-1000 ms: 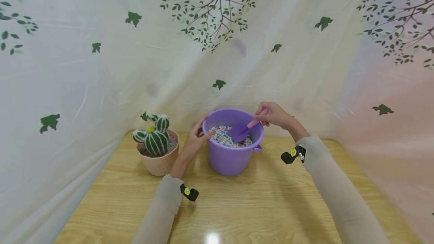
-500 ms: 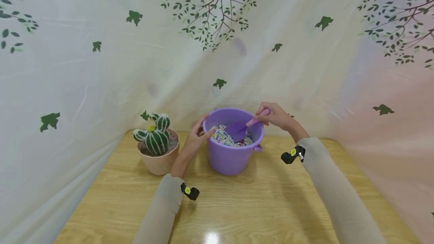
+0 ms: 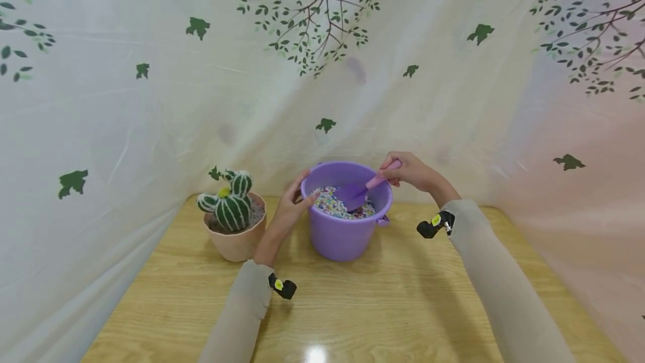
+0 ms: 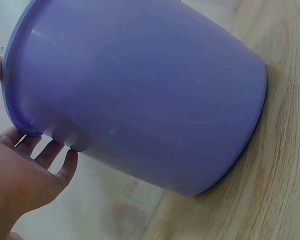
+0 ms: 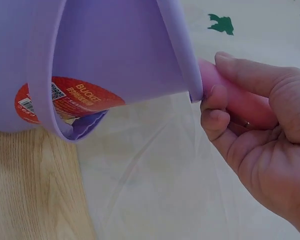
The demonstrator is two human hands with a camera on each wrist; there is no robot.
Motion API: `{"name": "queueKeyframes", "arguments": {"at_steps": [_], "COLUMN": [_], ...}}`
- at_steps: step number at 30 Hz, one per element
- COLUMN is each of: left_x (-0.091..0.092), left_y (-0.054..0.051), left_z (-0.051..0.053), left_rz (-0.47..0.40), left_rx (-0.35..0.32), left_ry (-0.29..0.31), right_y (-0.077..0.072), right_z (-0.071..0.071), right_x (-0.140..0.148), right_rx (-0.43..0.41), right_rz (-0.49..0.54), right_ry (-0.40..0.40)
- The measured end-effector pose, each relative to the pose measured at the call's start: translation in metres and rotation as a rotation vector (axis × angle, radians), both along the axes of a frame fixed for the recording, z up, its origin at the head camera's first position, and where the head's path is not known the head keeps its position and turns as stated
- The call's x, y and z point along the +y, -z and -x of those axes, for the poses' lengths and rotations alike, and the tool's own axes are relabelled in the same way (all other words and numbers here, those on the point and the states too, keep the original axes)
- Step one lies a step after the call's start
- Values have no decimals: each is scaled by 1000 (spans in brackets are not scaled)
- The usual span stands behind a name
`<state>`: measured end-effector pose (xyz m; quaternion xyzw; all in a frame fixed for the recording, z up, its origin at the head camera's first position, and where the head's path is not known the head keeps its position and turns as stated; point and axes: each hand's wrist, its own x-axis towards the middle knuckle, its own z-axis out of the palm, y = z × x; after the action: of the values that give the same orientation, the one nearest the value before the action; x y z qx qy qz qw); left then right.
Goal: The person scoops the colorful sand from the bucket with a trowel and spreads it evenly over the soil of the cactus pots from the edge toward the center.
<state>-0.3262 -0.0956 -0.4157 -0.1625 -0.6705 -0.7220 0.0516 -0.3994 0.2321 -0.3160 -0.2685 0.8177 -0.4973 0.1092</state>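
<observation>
A purple bucket [image 3: 342,237] stands upright on the wooden table, partly filled with small multicoloured beads [image 3: 328,204]. At its left side, my left hand [image 3: 289,209] holds the rim, the thumb over the edge and the fingers against the outer wall; the left wrist view shows those fingers [image 4: 67,167] bent on the wall. My right hand [image 3: 409,171] grips the pink handle [image 5: 242,100] of a toy shovel over the right part of the rim. The shovel's purple blade [image 3: 351,197] lies tilted among the beads, its lower edge partly buried.
Left of the bucket, close to my left forearm, sits a striped toy cactus [image 3: 233,212] in a peach pot [image 3: 234,246]. A leaf-printed curtain [image 3: 282,99] hangs behind the table [image 3: 347,307]. The bucket's handle [image 5: 42,75] hangs down its side.
The shovel blade has shifted slightly left and toward the back within the beads over the last second. My left hand and the bucket have stayed in place.
</observation>
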Motion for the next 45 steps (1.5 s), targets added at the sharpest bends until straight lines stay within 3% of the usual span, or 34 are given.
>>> {"name": "queueKeyframes", "arguments": {"at_steps": [16, 25, 35, 45], "left_x": [-1, 0, 1, 1], "left_y": [-1, -1, -2, 1], "left_z": [-1, -1, -3, 0], "left_rz": [5, -4, -6, -23], "left_rx": [-15, -2, -4, 0], "left_ry": [-3, -5, -12, 4], "right_y": [-1, 2, 1, 0], "right_z": [-11, -7, -3, -8], "right_x": [-3, 0, 4, 1], "right_rx": [103, 50, 20, -66], "right_rz": [-126, -40, -66, -56], "right_ry": [3, -27, -23, -20]}}
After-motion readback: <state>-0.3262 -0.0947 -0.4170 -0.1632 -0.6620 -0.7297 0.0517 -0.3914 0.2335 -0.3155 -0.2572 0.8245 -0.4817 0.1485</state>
